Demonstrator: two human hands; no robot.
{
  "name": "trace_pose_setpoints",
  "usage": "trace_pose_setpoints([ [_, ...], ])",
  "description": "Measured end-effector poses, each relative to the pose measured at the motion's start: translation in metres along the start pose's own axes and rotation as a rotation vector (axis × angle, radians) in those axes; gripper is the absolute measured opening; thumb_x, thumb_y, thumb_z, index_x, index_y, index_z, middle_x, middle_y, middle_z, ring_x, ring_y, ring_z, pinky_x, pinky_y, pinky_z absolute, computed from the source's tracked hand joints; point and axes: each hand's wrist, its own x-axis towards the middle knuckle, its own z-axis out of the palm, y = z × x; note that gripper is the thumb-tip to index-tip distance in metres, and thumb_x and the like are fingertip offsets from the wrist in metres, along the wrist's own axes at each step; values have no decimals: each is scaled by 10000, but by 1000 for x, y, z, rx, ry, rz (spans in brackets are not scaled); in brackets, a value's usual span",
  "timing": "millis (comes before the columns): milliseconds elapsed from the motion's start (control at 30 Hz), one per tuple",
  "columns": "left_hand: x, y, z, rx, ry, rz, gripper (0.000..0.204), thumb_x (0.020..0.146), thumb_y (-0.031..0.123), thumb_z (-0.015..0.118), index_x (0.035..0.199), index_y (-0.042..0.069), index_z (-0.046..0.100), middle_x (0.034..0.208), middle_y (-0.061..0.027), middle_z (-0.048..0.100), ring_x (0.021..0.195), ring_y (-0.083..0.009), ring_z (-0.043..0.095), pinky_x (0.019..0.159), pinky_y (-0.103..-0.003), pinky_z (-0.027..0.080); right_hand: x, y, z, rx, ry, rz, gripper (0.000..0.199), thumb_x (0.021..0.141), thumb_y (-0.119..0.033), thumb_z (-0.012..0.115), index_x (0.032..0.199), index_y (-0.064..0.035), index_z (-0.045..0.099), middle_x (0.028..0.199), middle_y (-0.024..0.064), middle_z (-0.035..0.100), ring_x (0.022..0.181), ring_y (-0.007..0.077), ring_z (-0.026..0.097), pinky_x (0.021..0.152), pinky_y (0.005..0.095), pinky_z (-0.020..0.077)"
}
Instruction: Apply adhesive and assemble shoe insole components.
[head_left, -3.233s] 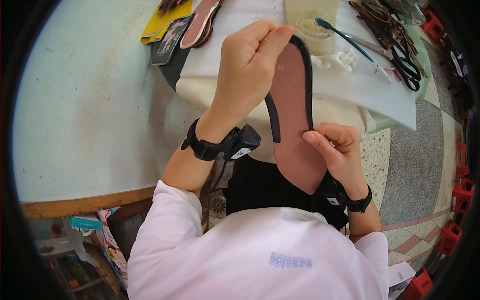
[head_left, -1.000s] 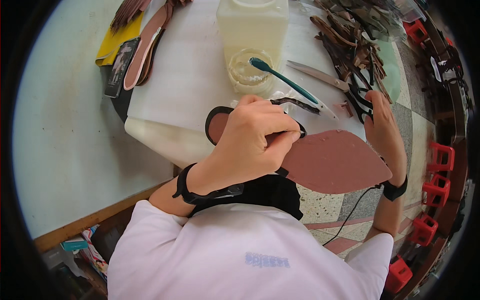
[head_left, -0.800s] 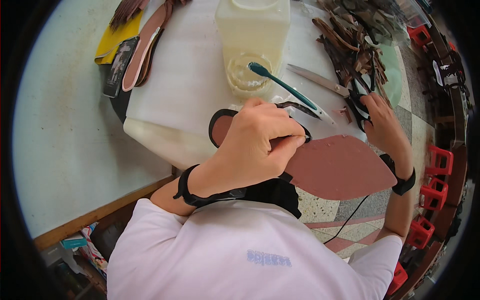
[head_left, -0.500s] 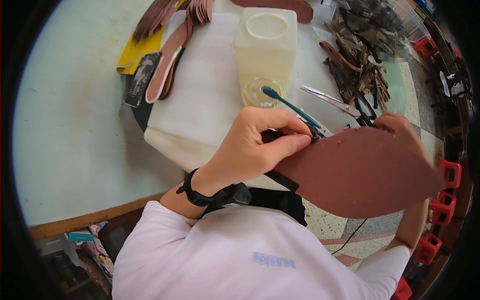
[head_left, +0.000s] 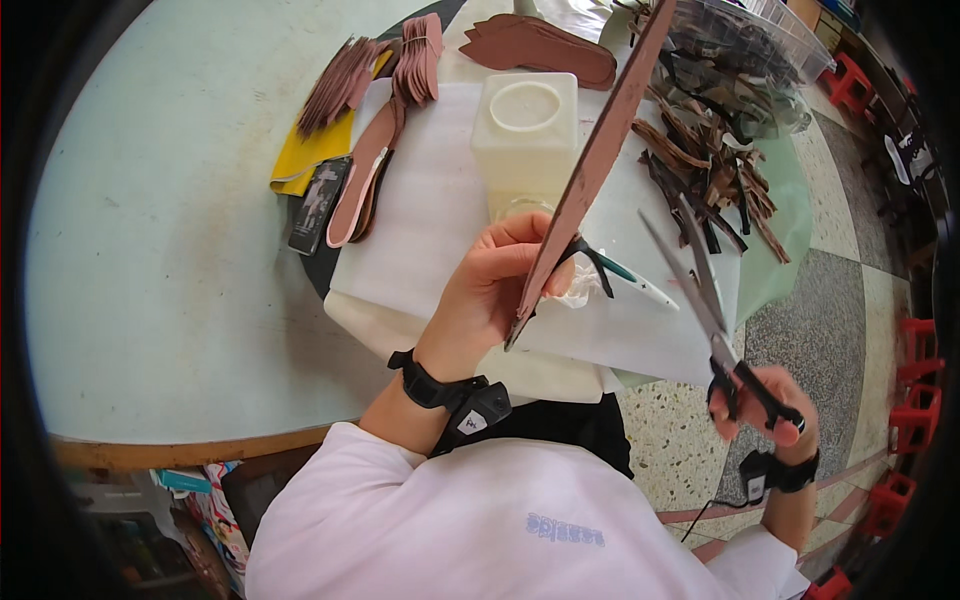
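Note:
My left hand point(head_left: 490, 280) pinches the lower end of a reddish-brown sole-shaped sheet point(head_left: 600, 165), which is turned edge-on and slants up to the right. From its lower part a black strip point(head_left: 597, 268) dangles. To the right of the sheet my right hand point(head_left: 770, 405) grips scissors point(head_left: 718, 335) by their black handles. The scissors' blades are spread and point up toward the table, apart from the sheet. Behind the left hand lies a teal-and-white brush point(head_left: 630, 274), partly hidden, beside crumpled white paper point(head_left: 582, 287).
A translucent square container point(head_left: 525, 135) stands behind my left hand. Insoles point(head_left: 540, 50) are stacked at the back, with bundled ones point(head_left: 418, 60) and a yellow cloth point(head_left: 318, 150) at the left. Leather scraps point(head_left: 710, 150) are heaped at the right. Red stools point(head_left: 915, 415) stand on the floor.
The sheet has turned from flat-facing to edge-on and now points upward. My right hand has come down from behind it with the scissors, whose blades have spread wider.

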Motion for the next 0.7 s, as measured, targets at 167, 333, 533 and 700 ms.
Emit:
trace_pose_setpoints([
  [167,1,-10,2,-63,-1,-41,203,818,115,587,988,3,583,721,-78,583,635,-168,552,614,-253,415,-2,38,11,291,-109,-48,876,564,-527,816,1040,151,530,815,107,539,673,182,524,582,301,394],
  [333,2,-20,-6,-104,-108,-36,235,802,117,612,1007,6,578,748,-77,597,636,-167,555,615,-257,411,-1,62,13,344,-184,-57,886,587,-560,783,1029,164,528,799,118,538,654,181,510,575,310,389],
  [533,-4,-22,30,-7,-8,-71,284,798,78,627,1056,1,537,797,-76,613,625,-129,549,587,-226,404,7,82,13,400,-247,-142,865,607,-532,783,1056,158,514,832,115,537,655,179,506,577,312,381],
  [700,-3,-29,27,46,-88,-153,259,827,31,608,1063,7,503,781,-33,593,658,-59,542,582,-177,407,9,96,15,436,-274,-214,867,622,-548,762,1059,157,507,827,105,531,644,181,498,561,312,373],
])
